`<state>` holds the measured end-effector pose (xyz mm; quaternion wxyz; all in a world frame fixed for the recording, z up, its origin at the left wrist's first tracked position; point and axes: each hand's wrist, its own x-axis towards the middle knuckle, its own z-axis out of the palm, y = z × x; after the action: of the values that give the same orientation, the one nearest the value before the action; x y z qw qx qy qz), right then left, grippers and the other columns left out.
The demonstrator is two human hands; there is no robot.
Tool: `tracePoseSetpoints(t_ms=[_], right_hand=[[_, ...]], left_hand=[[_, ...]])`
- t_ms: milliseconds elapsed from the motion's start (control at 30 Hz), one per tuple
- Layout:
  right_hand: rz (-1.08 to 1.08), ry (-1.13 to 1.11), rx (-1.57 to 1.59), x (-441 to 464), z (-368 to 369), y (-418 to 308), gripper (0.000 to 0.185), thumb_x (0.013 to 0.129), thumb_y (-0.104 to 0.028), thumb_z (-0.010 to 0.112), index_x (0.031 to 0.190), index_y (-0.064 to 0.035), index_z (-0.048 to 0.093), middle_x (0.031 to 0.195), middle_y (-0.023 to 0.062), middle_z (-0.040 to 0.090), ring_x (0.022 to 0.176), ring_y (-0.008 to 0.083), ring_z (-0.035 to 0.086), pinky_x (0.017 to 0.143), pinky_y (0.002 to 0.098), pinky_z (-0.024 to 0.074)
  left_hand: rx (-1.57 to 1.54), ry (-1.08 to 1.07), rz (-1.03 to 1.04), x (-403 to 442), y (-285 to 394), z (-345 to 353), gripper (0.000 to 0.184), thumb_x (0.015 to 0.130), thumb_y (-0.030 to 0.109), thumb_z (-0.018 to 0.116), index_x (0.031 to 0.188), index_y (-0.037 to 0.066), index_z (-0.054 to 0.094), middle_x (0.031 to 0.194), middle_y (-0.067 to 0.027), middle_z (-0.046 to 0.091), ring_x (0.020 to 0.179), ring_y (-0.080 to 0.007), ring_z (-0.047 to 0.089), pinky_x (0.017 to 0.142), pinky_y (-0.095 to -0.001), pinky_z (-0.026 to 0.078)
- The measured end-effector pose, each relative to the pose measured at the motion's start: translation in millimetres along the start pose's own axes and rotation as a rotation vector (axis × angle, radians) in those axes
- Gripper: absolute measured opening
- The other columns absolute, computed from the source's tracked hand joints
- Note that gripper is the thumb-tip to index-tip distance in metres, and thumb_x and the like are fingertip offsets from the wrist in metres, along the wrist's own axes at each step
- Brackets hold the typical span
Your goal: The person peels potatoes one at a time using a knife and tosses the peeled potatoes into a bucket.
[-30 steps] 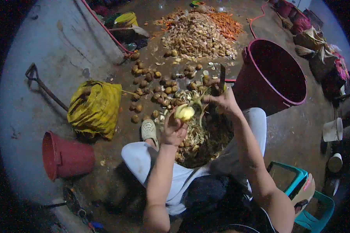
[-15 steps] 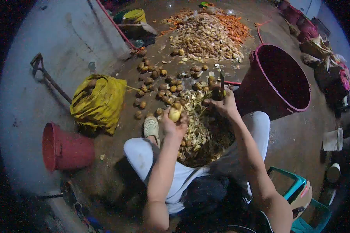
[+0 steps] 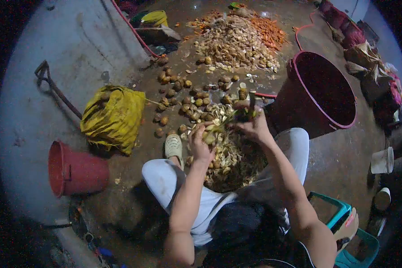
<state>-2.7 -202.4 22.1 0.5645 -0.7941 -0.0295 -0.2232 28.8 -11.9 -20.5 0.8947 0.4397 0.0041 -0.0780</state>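
While the left hand (image 3: 202,147) curls its fingers around a pale peeled vegetable (image 3: 209,135), the right hand (image 3: 257,127) closes its fingers on a dark-bladed tool (image 3: 252,103) whose blade sticks up beyond them. The vegetable sits at the left fingertips, on the side facing the right hand; a greenish streak bridges the gap between the two sets of fingers, too blurred to tell whether it is peel. Below the fingers, between the person's legs, lies a heap of peelings (image 3: 225,156). Just beyond the left fingers, brown round vegetables (image 3: 194,105) are scattered on the floor (image 3: 134,178), and farther out past both hands rises a large pale pile (image 3: 236,47) with an orange pile (image 3: 272,33) against its right side. Left of the left fingers is a pale clog (image 3: 173,147) on the person's foot; well apart on that same side stand a yellow sack (image 3: 114,118) and, nearer the body, a red bucket (image 3: 85,172). Right of the right fingers, a deep purple-red tub (image 3: 286,107) leans with its mouth toward the right.
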Motion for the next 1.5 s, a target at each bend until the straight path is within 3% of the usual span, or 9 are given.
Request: tracePoseSetpoints(t_ms=[133,233,433,833,1033,1167,1233,1433,1500], right_hand=[[0.28,0.031,0.161,8.4,-2.0,15.8,0.051,0.064,-0.021,0.089,0.103,-0.0023,0.061,0.101,0.0044,0.064,0.091,0.0141,0.06,0.084,0.0315,0.0496],[-0.08,0.051,-0.091,9.2,-5.1,12.2,0.052,0.064,-0.025,0.089,0.102,-0.0022,0.061,0.101,0.004,0.064,0.092,0.0143,0.06,0.084,0.0315,0.0491],[-0.051,0.045,0.015,0.6,-1.4,30.1,0.054,0.064,-0.017,0.089,0.108,-0.001,0.062,0.099,0.0028,0.064,0.092,0.0112,0.057,0.083,0.0278,0.0468],[0.065,0.148,0.024,3.1,-1.6,21.9,0.06,0.059,0.018,0.06,0.118,0.0031,0.06,0.105,0.0065,0.068,0.096,0.0128,0.062,0.088,0.0273,0.0483],[-0.156,0.284,-0.299,1.3,5.9,15.8,0.042,0.072,0.003,0.076,0.111,0.0007,0.062,0.095,0.0049,0.067,0.086,0.0113,0.061,0.076,0.0271,0.0502],[0.065,0.585,0.093,20.3,-13.5,4.4,0.035,0.072,-0.001,0.078,0.103,-0.0027,0.061,0.09,0.0019,0.065,0.076,0.0114,0.06,0.07,0.0255,0.0501],[0.144,0.466,0.262,23.7,-27.8,8.3,0.038,0.07,-0.007,0.082,0.102,-0.003,0.061,0.091,0.0016,0.063,0.08,0.0106,0.057,0.075,0.0261,0.048],[-0.018,-0.015,-0.1,15.4,-16.7,11.1,0.052,0.065,-0.018,0.088,0.107,-0.0017,0.062,0.098,0.0048,0.066,0.094,0.0156,0.062,0.088,0.0308,0.0476],[0.052,0.014,-0.041,17.9,-14.9,21.7,0.051,0.065,-0.014,0.086,0.109,-0.0013,0.062,0.099,0.0047,0.067,0.094,0.0155,0.062,0.088,0.0304,0.0478]], left_hand=[[0.023,0.02,-0.023,-3.1,-2.6,2.0,0.017,0.084,0.015,0.06,0.091,0.001,0.064,0.091,-0.0084,0.064,0.084,-0.0215,0.062,0.08,-0.0335,0.052],[0.007,0.114,0.031,-0.9,-1.2,4.0,0.017,0.085,0.017,0.061,0.091,0.002,0.064,0.092,-0.0077,0.063,0.085,-0.0209,0.062,0.076,-0.0335,0.053],[-0.174,-0.077,-0.358,-1.4,-2.5,5.7,0.022,0.09,0.024,0.055,0.094,0.004,0.06,0.088,-0.007,0.062,0.077,-0.0175,0.061,0.068,-0.031,0.053],[0.478,0.065,0.321,10.7,-15.9,3.9,0.016,0.091,0.015,0.058,0.086,0.0,0.058,0.083,-0.0039,0.057,0.077,-0.0109,0.051,0.071,-0.0282,0.042],[0.697,0.156,0.541,26.6,-14.3,3.0,0.018,0.093,0.016,0.057,0.086,0.0,0.057,0.081,-0.0065,0.058,0.076,-0.0113,0.051,0.069,-0.0279,0.043],[0.653,0.206,0.497,28.3,-10.1,-0.9,0.012,0.09,0.014,0.059,0.09,0.003,0.059,0.084,-0.0023,0.059,0.077,-0.0101,0.055,0.066,-0.0256,0.045],[0.168,0.119,0.114,27.6,-3.3,-9.6,0.015,0.089,0.017,0.061,0.092,0.002,0.059,0.086,-0.0041,0.061,0.078,-0.0128,0.058,0.065,-0.0252,0.047],[0.467,-0.212,0.455,21.1,-8.9,-0.2,0.016,0.09,0.015,0.06,0.091,0.0,0.063,0.089,-0.0041,0.063,0.075,-0.0093,0.057,0.073,-0.0257,0.045],[0.371,-0.289,0.255,15.6,-1.7,6.2,0.017,0.091,0.016,0.06,0.09,-0.001,0.063,0.082,-0.0012,0.061,0.074,-0.006,0.053,0.068,-0.0229,0.041]])
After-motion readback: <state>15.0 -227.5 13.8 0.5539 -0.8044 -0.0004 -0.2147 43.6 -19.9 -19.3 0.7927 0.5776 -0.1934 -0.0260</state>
